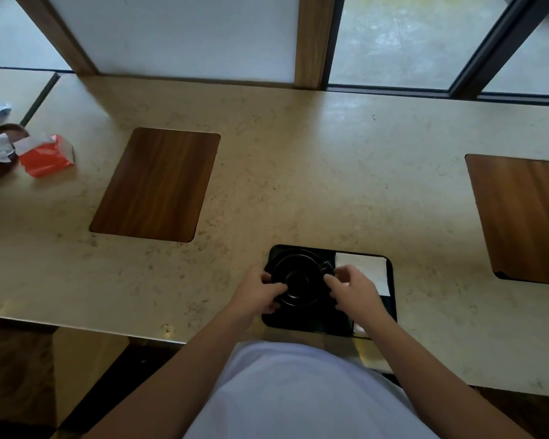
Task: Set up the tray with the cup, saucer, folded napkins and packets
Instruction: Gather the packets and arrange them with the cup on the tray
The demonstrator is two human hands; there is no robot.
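Tray [390, 312] corner and packet [359, 328] behind right hand [355, 288]

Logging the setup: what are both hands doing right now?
Left hand: closed on the saucer's left edge.
Right hand: fingers curled at the saucer's right edge; grip unclear.

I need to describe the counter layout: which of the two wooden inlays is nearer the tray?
The right wooden inlay, cut off by the frame's edge; the left inlay lies farther from the black tray.
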